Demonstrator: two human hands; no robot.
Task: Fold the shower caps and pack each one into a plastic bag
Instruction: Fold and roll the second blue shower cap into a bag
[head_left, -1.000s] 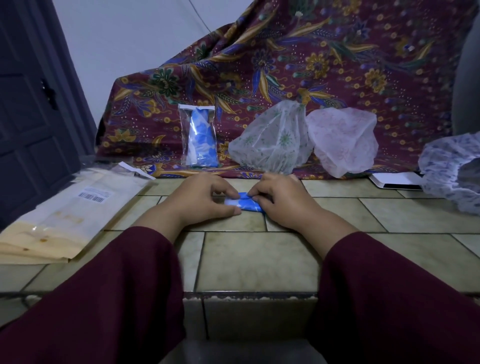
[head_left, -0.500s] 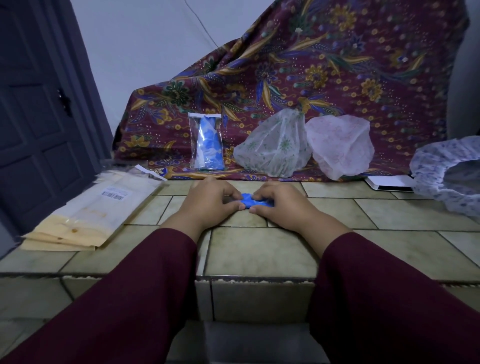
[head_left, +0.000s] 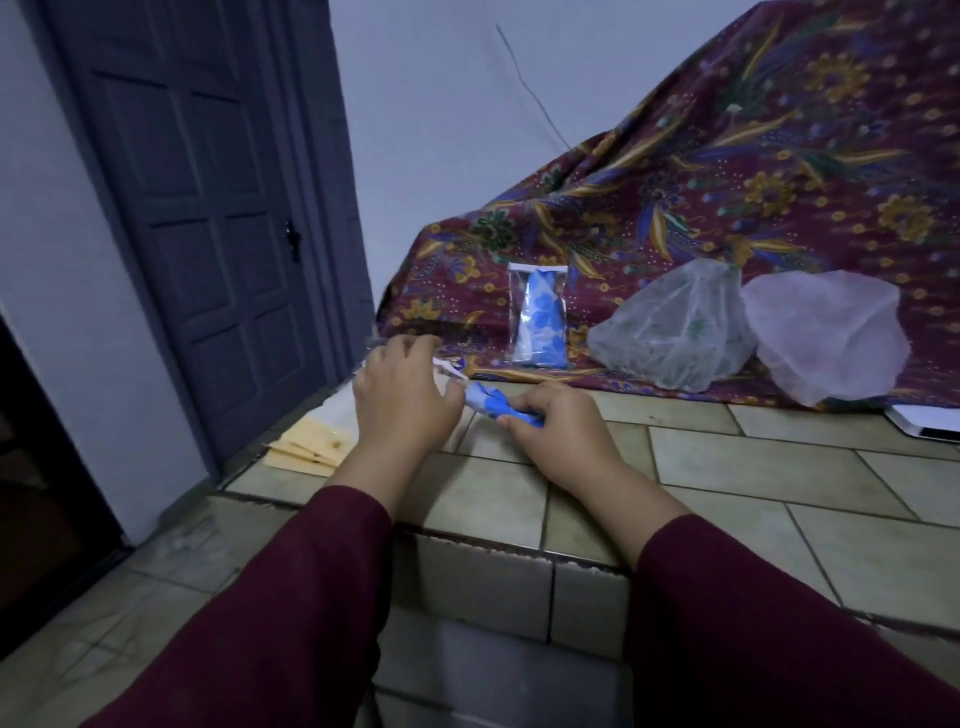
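Clear plastic bags (head_left: 311, 441) lie at the frame's left-centre, where your left hand (head_left: 402, 397) reaches, fingers curled as if pinching a bag edge, though blur hides the contact. Take only one. At centre, your right hand (head_left: 556, 431) grips the folded blue shower cap (head_left: 485, 402) on the tiled surface (head_left: 779, 483); keep it squeezed tight.

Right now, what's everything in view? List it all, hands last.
Folded cap: 1, blue, on the tiles, gripped by the right hand.
Packed cap: 1, blue floral in a clear bag, upright against the cloth.
Loose caps: 2, greenish and pink, against the cloth.
Bag stack: yellowish, tiles' left edge.
Cloth: 1, maroon floral, draped behind.
Door: 1, grey, left.
Left hand: over the bags.
Right hand.
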